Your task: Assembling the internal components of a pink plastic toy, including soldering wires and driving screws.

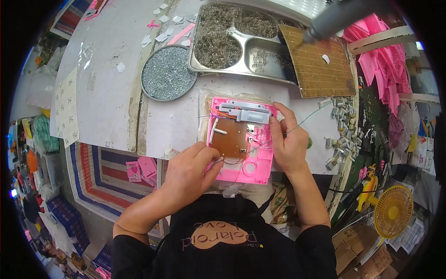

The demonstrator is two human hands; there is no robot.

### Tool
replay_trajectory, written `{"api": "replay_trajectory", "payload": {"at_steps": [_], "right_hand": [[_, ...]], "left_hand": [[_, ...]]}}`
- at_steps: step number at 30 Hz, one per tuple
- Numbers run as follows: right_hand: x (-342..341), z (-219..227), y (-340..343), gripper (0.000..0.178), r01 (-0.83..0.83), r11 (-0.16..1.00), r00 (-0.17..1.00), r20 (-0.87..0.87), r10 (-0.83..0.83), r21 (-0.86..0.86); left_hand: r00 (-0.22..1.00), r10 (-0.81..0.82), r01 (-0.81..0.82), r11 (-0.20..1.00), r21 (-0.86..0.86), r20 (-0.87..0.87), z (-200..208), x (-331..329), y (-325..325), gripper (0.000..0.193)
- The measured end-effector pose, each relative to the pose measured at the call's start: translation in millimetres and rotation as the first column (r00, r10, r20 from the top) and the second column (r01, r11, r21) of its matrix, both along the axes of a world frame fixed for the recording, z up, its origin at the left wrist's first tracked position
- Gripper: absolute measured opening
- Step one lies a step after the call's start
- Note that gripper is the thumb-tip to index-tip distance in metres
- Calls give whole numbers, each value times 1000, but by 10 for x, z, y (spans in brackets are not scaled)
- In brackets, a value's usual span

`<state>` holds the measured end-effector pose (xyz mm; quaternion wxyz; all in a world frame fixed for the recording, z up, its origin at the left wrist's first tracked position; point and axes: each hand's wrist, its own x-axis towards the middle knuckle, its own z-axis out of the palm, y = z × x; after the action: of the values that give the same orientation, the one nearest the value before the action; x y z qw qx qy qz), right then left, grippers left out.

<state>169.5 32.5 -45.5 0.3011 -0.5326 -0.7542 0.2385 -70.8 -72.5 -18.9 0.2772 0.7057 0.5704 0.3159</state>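
A pink plastic casing (pixel 260 175) lies at the table's near edge. Inside it are a brown circuit board (pixel 232 139), a grey plastic mechanism (pixel 251 115) across the top, a white T-shaped piece (pixel 216 130) and several thin wires. My left hand (pixel 191 168) is closed at the casing's lower left corner, thumb and fingers pinched together. Something small and pale shows at those fingertips, too small to name. My right hand (pixel 290 139) holds the casing's upper right edge between thumb and fingers. A thin green wire (pixel 309 116) runs from near that hand toward the right.
Beyond the casing stand a round tray of small screws (pixel 168 74) and a metal compartment tray (pixel 241 74) of springs. A brown board (pixel 320 65) overlaps that tray. Small metal motors (pixel 341 125) pile up at the right. A dark, blurred tool (pixel 344 18) hangs at upper right.
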Motion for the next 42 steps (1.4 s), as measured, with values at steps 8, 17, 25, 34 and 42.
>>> {"api": "replay_trajectory", "payload": {"at_steps": [8, 17, 25, 34, 42], "right_hand": [[138, 55, 22, 25, -57, 995, 971, -234, 36, -84], [148, 329, -18, 17, -296, 954, 954, -37, 298, 44], [67, 353, 55, 12, -363, 918, 906, 291, 308, 158], [38, 436, 120, 13, -437, 897, 844, 376, 382, 70], [-8, 458, 135, 13, -429, 897, 872, 308, 381, 105]], "left_hand": [[998, -40, 38, 998, -53, -45, 88, -281, 453, 23], [842, -324, 318, 944, -88, -431, 184, -189, 666, 16], [832, 203, -288, 954, -89, -517, 327, -1291, 497, 19], [818, 499, -452, 865, 217, -286, -3, -1086, 132, 35], [993, -102, 112, 965, 237, -57, -72, 211, 324, 22]]}}
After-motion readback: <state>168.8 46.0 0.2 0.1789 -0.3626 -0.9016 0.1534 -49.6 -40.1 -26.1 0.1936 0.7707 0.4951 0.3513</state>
